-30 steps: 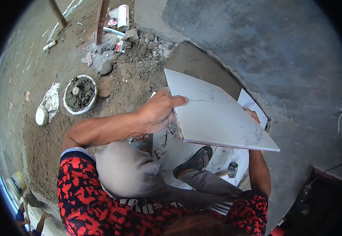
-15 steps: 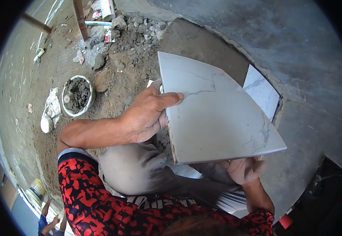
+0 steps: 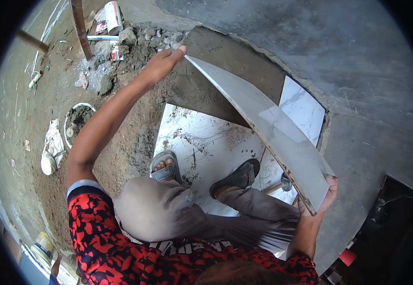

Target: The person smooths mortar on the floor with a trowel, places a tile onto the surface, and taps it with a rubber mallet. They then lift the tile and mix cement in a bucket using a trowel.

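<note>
A large glossy white tile (image 3: 275,126) with grey veining hangs tilted in front of me, its rough, mortar-stained edge turned toward my legs. My left hand (image 3: 164,65) grips its far corner with arm stretched out. My right hand (image 3: 329,194) is closed around the near end. Below the tile lies a strip of smooth grey mortar (image 3: 206,61). Under my sandalled feet is a laid marble-pattern tile (image 3: 201,126), speckled with mortar crumbs. Another white tile (image 3: 306,111) lies against the wall, partly hidden behind the held one.
At left stands a white bucket (image 3: 65,130) of mortar beside a crumpled white cloth bag (image 3: 53,140). Rubble (image 3: 142,40), a wooden post (image 3: 79,28) and a pipe (image 3: 103,37) lie farther off. A bare wall (image 3: 282,28) borders the right. Part of another person shows bottom left.
My left hand has slid from the tile's near-left edge to its far corner. The tile has swung from nearly face-up to steeply tilted and moved right, uncovering my feet and the floor tiles.
</note>
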{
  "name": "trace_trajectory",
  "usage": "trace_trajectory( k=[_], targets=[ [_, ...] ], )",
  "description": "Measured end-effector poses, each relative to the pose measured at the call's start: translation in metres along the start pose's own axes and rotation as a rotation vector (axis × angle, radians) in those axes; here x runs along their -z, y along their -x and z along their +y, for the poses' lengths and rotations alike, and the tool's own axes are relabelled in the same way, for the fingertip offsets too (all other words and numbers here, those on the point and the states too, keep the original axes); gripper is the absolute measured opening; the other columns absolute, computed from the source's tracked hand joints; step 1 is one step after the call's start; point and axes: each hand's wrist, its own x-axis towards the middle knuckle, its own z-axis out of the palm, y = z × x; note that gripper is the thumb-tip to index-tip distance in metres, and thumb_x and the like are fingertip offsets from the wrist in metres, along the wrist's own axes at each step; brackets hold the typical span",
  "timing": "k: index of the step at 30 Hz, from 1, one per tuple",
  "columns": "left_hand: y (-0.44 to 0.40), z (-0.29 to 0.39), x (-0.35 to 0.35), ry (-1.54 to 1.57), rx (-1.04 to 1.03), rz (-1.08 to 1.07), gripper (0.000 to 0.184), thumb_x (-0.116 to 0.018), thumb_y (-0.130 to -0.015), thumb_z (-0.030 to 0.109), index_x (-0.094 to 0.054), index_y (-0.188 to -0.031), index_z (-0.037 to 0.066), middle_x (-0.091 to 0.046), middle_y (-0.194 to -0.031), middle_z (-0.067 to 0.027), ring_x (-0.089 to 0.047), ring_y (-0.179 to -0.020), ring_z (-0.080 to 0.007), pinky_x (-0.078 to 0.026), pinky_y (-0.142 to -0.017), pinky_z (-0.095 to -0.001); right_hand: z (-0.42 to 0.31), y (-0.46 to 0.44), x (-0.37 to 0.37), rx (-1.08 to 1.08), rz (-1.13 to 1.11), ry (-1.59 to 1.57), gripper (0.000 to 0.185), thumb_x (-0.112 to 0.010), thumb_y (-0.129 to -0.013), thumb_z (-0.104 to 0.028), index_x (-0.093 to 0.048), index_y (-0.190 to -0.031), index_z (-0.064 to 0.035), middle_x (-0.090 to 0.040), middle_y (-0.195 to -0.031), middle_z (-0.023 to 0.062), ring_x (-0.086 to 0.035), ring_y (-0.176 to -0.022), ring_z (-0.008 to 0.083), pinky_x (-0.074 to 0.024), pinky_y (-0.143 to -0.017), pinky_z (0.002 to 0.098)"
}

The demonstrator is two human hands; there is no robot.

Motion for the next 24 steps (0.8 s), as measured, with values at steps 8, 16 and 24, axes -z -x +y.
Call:
trace_trajectory(
  k=[8,16,24],
  targets=[
    [-0.148,-0.012,-0.058,-0.524,0.346,-0.645,0.083,-0.033,-0.088,0.072,-0.061,-0.114,-0.002,-0.062,-0.11,-0.0221,-0.061,-0.103,-0.0326,-0.048,-0.087,-0.0436,0.016,0.006,0.01,0.127,0.173,0.134,0.065,-0.051,-0.072,-0.023,-0.043,-0.132,0.0008,-0.055,-0.125,0.0165,-0.055,-0.113,0.0327,-0.0457,-0.098,0.0428],
    [-0.081,-0.03,-0.085,-0.589,0.014,-0.525,0.083,-0.032,-0.09,0.069,-0.064,-0.106,-0.006,-0.061,-0.114,-0.0253,-0.057,-0.11,-0.0386,-0.042,-0.096,-0.0446,-0.001,0.023,0.02,-0.003,0.163,0.147,0.077,-0.051,-0.064,-0.023,-0.039,-0.134,0.0034,-0.054,-0.125,0.0196,-0.056,-0.111,0.0342,-0.0466,-0.096,0.0416],
    [0.019,-0.021,-0.047,0.085,0.393,-0.168,0.061,-0.041,-0.096,0.052,-0.057,-0.12,-0.002,-0.066,-0.096,-0.0211,-0.065,-0.091,-0.0288,-0.051,-0.08,-0.0395,-0.051,0.007,0.04,-0.151,0.183,0.463,0.078,-0.059,-0.064,-0.015,-0.036,-0.135,0.0069,-0.055,-0.12,0.0241,-0.06,-0.105,0.0337,-0.0494,-0.094,0.0396]
  ],
)
